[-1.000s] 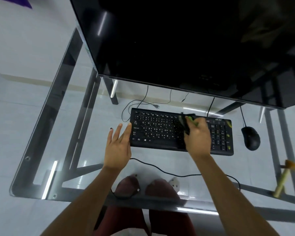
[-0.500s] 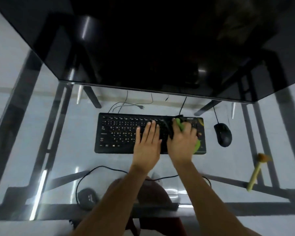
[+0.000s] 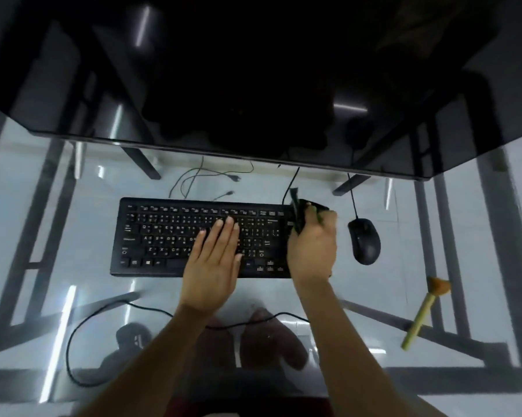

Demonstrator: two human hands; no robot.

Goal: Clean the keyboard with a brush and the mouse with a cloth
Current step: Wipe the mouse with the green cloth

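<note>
A black keyboard (image 3: 163, 236) lies on the glass desk (image 3: 73, 212), with a black mouse (image 3: 364, 240) just to its right. My left hand (image 3: 214, 260) rests flat on the keys right of the middle, fingers together and holding nothing. My right hand (image 3: 312, 251) is over the keyboard's right end, hiding the number pad. It grips a dark brush with a green part (image 3: 297, 212), whose black tip points up at the keyboard's top right corner. No cloth is visible.
A large dark monitor (image 3: 253, 70) overhangs the back of the desk. A yellow-green stick tool with a brown head (image 3: 422, 314) lies at the right. The keyboard cable (image 3: 73, 341) loops near the front edge. My knees show through the glass.
My left hand moved from beside the keyboard's left end onto the keys. My right hand carried the brush rightward to the keyboard's right end. The view swung left.
</note>
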